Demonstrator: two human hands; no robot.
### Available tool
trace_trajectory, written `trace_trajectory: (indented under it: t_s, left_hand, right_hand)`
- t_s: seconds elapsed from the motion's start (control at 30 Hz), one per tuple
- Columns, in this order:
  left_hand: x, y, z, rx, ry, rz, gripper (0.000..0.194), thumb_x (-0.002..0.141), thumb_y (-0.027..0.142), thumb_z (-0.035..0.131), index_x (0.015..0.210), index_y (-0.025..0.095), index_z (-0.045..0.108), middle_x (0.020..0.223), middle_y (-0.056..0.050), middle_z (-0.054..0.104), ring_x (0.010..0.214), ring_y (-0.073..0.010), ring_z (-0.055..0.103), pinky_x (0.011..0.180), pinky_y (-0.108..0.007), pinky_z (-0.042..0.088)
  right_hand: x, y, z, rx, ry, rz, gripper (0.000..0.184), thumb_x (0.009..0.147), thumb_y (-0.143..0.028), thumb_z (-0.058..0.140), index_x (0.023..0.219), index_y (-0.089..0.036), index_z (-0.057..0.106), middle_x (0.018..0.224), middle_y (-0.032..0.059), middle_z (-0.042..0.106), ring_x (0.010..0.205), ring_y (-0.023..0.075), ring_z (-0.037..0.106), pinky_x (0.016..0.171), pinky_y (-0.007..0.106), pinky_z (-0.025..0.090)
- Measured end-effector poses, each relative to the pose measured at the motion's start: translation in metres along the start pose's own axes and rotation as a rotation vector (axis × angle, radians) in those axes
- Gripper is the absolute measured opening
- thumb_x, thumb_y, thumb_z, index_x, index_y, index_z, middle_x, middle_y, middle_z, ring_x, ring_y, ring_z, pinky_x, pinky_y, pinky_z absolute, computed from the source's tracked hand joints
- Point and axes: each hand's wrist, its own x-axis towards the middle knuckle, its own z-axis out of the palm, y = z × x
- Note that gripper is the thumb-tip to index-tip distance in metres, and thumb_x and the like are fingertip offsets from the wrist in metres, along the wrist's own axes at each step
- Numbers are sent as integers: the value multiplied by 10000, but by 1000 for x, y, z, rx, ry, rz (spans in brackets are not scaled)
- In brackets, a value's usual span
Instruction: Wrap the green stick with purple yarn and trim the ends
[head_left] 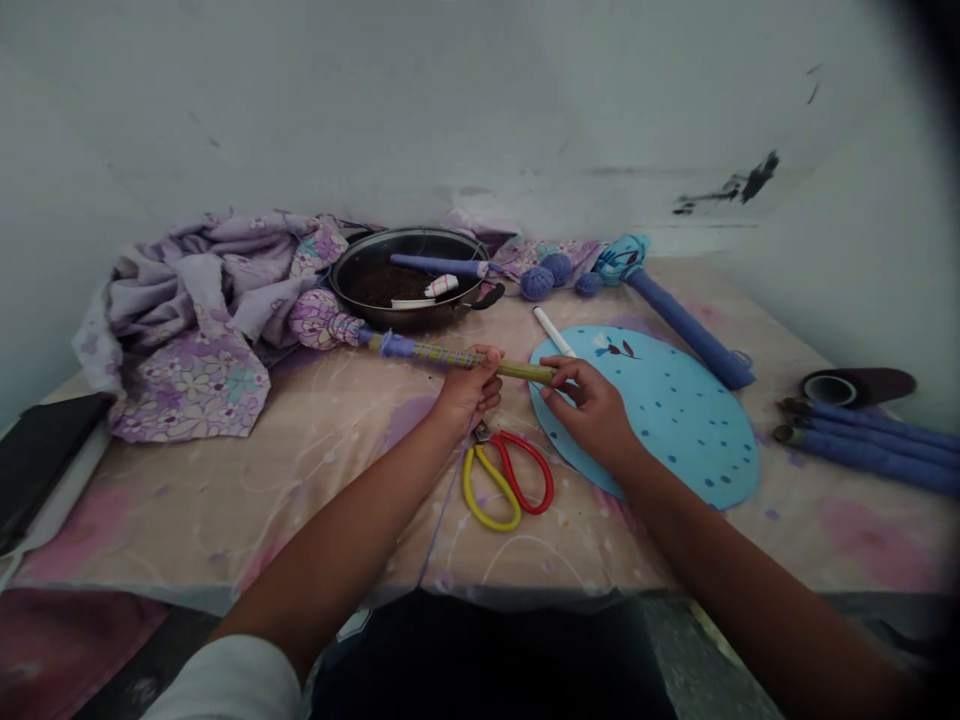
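A greenish-yellow stick point(525, 371) lies level between my hands, its far left part wound with blue-purple yarn point(442, 354). A round head covered in floral cloth point(324, 320) tops its left end. My left hand point(472, 388) is wrapped round the stick near the middle. At the right end, my right hand point(589, 400) pinches the stick with thumb and fingers. A strand of yarn hangs from my left hand down to the table edge. Scissors point(510, 485) with one yellow and one red handle lie just below, blades partly hidden by the left hand.
A black pan point(409, 318) with dark crumbs holds a wrapped stick. Blue yarn balls point(537, 283) sit beside it. Crumpled floral cloth point(187, 340) lies left. A turquoise oval mat point(675, 430), white marker point(553, 331), another headed stick point(686, 325) and several wrapped sticks point(877, 440) lie right.
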Motion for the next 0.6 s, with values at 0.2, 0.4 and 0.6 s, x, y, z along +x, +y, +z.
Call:
trace_trajectory:
  t_s: [0.2, 0.4, 0.6]
  left_hand:
    - [0, 0, 0, 12, -51, 6, 503, 507, 474, 804, 753, 174, 485, 456, 122, 311, 309, 15, 205, 318, -136, 89]
    - [1, 0, -1, -7, -33, 0, 523, 518, 487, 794, 835, 180, 514, 444, 131, 281, 314, 9, 192, 327, -138, 87]
    - [-2, 1, 2, 34, -70, -10, 491, 513, 441, 812, 769, 176, 487, 463, 126, 311, 309, 17, 199, 331, -143, 77]
  right_hand:
    - [-2, 0, -1, 100, -60, 296, 305, 865, -557, 415, 875, -259, 351, 630, -56, 568, 428, 102, 498, 388, 217, 374]
    - [-3, 0, -1, -109, -38, -62, 224, 767, -348, 645, 872, -242, 479, 962, 28, 603, 869, 159, 590, 729, 305, 489]
    - [0, -3, -1, 235, -55, 362, 329, 820, -575, 483, 871, -259, 405, 693, -25, 587, 530, 129, 575, 417, 229, 408]
